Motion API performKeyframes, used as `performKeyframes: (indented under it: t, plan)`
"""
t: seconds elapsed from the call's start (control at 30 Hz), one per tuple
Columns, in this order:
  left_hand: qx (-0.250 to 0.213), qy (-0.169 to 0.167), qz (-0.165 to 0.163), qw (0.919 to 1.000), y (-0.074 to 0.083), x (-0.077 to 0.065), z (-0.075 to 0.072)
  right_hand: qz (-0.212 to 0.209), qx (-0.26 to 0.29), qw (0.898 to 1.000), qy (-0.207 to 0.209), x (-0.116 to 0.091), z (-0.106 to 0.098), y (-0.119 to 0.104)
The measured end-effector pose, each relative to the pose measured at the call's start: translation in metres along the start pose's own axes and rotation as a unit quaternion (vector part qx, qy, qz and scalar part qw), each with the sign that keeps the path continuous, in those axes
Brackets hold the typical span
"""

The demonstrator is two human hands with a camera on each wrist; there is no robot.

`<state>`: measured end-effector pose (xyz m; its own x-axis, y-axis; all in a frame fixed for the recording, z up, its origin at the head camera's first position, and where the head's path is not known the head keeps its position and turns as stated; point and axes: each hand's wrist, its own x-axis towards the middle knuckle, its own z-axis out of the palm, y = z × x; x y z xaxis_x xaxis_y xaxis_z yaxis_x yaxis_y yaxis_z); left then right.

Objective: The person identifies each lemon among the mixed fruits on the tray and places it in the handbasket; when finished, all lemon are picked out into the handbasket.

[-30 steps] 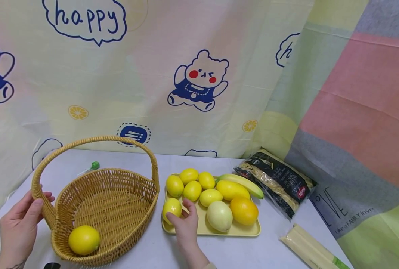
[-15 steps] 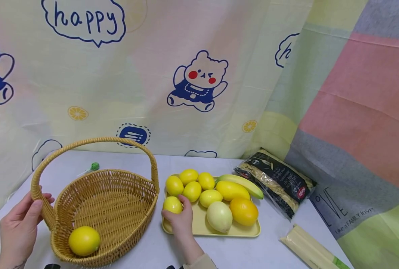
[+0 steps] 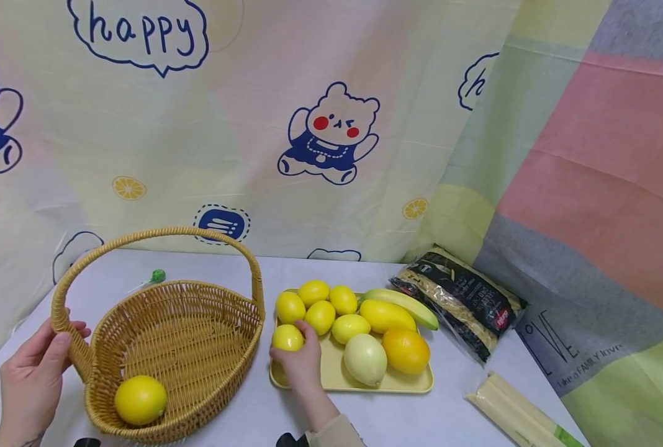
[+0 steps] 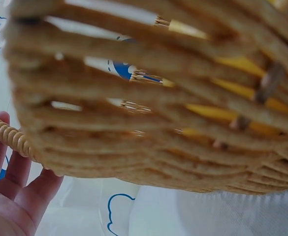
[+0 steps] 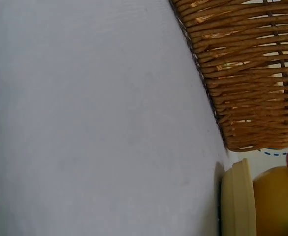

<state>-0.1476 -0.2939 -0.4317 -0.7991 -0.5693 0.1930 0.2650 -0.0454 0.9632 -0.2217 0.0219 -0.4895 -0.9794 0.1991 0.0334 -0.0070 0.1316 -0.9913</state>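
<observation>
My left hand (image 3: pixel 34 372) grips the left end of the handle (image 3: pixel 164 233) of a woven basket (image 3: pixel 186 335). One round yellow fruit (image 3: pixel 140 400) lies inside, near the basket's front left. At the tray's left side my right hand (image 3: pixel 303 366) holds a lemon (image 3: pixel 288 338) between thumb and fingers. The pale yellow tray (image 3: pixel 331 382) carries several more lemons (image 3: pixel 319 318), a banana (image 3: pixel 404 304), a long yellow fruit (image 3: pixel 386 315), a pale green-yellow round fruit (image 3: pixel 365 360) and an orange (image 3: pixel 406 351). The right wrist view catches only a fingertip over yellow fruit beside the tray's edge.
A black-labelled bag of pasta (image 3: pixel 465 298) lies behind the tray on the right. In front of it is a long beige packet (image 3: pixel 518 410). Behind the basket rests a green lollipop (image 3: pixel 158 275). A printed curtain (image 3: pixel 242 136) hangs along the table's back edge.
My right hand has closed its thumb and fingers round the lemon and shifted it slightly toward the back of the tray. The left hand and basket stay in place.
</observation>
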Motion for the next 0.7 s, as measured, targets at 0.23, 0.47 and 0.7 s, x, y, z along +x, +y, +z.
performKeyframes:
  t: [0.23, 0.47, 0.7]
  plan:
    - [-0.006, -0.006, 0.001, 1.0000, 0.000, 0.000, 0.000, 0.006, 0.069, 0.998, -0.010, 0.005, -0.012, -0.001]
    - [-0.002, -0.008, -0.002, 1.0000, 0.000, 0.000, -0.001, -0.006, 0.168, 0.983, -0.078, 0.006, -0.028, -0.014]
    - [-0.001, -0.010, -0.001, 0.9999, -0.001, 0.001, -0.002, -0.060, 0.225, 0.948, -0.217, 0.002, -0.030, -0.021]
